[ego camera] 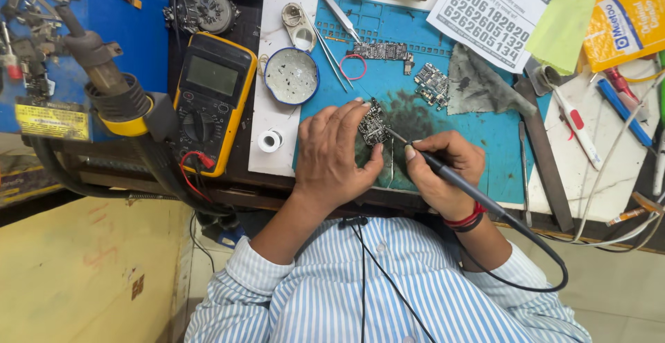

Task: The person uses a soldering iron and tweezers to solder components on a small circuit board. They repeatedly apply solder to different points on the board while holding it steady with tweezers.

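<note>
Near the front edge of the surface (277, 142), the left hand (336, 150) lies palm down on the blue mat (478, 128), its fingers curled over a small circuit board (374, 125) and pinning it at the fingertips. Just beside it, the right hand (443, 170) is closed in a pen grip around a dark soldering iron (450, 175), whose tip touches the board's right edge; its cord loops back toward the striped shirt. Further in lie a round tin (291, 75), a red ring (352, 67), tweezers (331, 5), a second board (379, 50) and a grey cloth (481, 83). A yellow multimeter (211, 101) sits off the surface's left edge. Nothing lies between the hands and the board.
</note>
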